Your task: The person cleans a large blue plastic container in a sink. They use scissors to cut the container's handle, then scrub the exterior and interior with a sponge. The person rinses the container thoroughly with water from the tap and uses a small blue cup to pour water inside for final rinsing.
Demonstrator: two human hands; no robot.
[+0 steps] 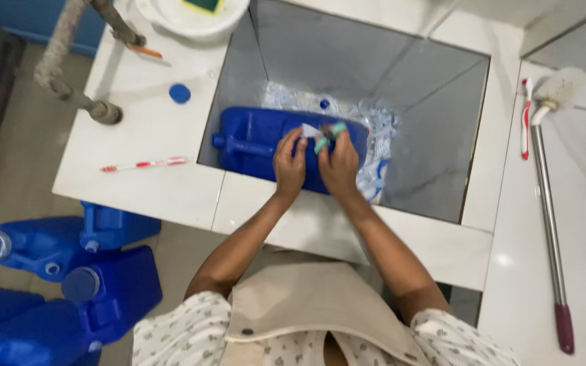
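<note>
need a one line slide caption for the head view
Both hands, left hand and right hand, work on a blue jerrycan lying in a tiled basin.

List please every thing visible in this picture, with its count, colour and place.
jerrycan in sink: 1, blue, lying on its side in the water
sink: 1, grey, set in the white counter
jerrycans on floor: several, blue, lower left
cap: 1, blue, on the counter
toothbrush: 1, red and white, counter left of the sink
second toothbrush: 1, red and white, right counter
long brush: 1, metal handle, right counter
basin: 1, white, top
left hand: on the jerrycan
right hand: holds a small green thing
</note>
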